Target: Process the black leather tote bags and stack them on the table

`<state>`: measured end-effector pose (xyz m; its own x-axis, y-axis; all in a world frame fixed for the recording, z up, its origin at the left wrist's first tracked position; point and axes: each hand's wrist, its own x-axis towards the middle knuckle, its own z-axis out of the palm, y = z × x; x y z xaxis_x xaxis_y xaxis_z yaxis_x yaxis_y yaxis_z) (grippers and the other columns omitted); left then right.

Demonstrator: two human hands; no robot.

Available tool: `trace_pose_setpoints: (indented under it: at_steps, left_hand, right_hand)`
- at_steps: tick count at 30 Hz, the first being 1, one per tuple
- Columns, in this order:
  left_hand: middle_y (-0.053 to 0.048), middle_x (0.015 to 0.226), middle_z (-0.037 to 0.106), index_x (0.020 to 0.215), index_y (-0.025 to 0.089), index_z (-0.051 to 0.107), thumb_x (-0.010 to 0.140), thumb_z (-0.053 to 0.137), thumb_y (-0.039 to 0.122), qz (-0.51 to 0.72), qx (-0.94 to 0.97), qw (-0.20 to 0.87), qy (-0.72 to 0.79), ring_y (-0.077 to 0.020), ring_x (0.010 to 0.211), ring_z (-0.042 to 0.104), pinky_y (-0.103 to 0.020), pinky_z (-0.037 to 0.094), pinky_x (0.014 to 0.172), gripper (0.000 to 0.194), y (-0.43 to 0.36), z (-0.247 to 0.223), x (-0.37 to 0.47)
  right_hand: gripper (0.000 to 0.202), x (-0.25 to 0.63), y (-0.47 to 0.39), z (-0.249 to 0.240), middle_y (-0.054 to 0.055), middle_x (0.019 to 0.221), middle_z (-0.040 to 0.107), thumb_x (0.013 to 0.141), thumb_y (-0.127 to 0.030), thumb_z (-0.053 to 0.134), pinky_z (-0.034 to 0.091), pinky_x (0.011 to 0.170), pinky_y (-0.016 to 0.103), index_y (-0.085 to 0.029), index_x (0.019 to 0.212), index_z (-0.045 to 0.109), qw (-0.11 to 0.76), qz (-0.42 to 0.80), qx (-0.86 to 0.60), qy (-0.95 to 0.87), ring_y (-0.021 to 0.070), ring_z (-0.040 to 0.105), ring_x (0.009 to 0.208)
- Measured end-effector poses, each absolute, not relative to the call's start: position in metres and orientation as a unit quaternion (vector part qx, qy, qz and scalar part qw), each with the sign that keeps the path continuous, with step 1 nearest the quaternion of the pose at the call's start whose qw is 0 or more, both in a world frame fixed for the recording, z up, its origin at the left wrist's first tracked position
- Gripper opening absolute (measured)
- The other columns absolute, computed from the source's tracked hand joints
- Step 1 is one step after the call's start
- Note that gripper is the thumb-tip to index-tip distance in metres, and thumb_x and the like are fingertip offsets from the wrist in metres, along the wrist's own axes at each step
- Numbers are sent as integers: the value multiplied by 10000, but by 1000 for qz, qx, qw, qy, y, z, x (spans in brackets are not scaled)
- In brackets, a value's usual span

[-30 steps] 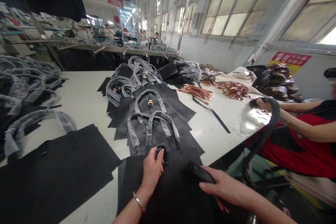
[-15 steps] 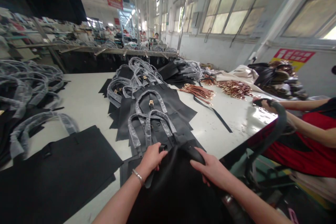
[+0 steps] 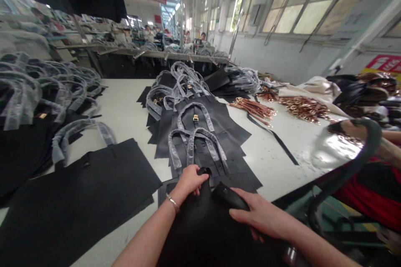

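Note:
A black leather bag piece (image 3: pixel 200 225) lies at the bottom centre, nearest me. My left hand (image 3: pixel 190 181), with a silver bracelet at the wrist, pinches a small black strap loop at its top edge. My right hand (image 3: pixel 255 210) is closed round a dark, rounded tool (image 3: pixel 230 196) whose end rests over the bag piece. Just beyond both hands, black bag panels (image 3: pixel 216 127) are piled overlapping, their handles (image 3: pixel 199 137) wrapped in clear plastic and gold clasps showing on some.
More black bags (image 3: pixel 90 187) with wrapped handles lie at the left. Brown straps with gold hooks (image 3: pixel 253 108) and a loose black strap (image 3: pixel 277 142) are on the table (image 3: pixel 266 158). At the right, a co-worker's hand (image 3: pixel 354 129) is near a thick curved hose (image 3: pixel 347 167).
The view has turned a little left, so things appear further right. My left hand now holds the strap loop up in a clearer arch, and the tool's end shows more.

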<state>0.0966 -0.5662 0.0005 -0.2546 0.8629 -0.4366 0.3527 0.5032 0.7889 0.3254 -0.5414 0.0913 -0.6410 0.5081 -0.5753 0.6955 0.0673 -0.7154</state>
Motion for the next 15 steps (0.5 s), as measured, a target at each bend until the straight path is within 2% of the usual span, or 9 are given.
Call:
trace_pose_setpoints:
  at_steps: [4, 12, 15]
  left_hand:
    - [11, 447, 564, 828, 149, 528, 804, 576, 393, 280, 399, 472, 734, -150, 350, 552, -191, 376, 348, 251, -562, 4, 92]
    - [4, 449, 562, 715, 171, 485, 817, 553, 509, 290, 389, 490, 724, -115, 342, 520, -181, 364, 365, 359, -560, 5, 88]
    - [9, 453, 556, 696, 181, 466, 826, 534, 500, 293, 392, 490, 722, -114, 347, 515, -181, 353, 358, 351, -559, 6, 88]
  right_hand:
    - [379, 300, -529, 91, 1, 683, 651, 824, -316, 545, 417, 294, 172, -218, 1190, 530, 116, -525, 396, 744, 140, 589, 396]
    - [389, 294, -526, 100, 37, 775, 684, 823, -322, 548, 410, 282, 183, -220, 1196, 502, 168, -507, 372, 759, 148, 596, 391]
    - [379, 292, -527, 96, 43, 781, 690, 831, -329, 521, 414, 286, 195, -220, 1193, 490, 154, -505, 375, 762, 161, 606, 398]
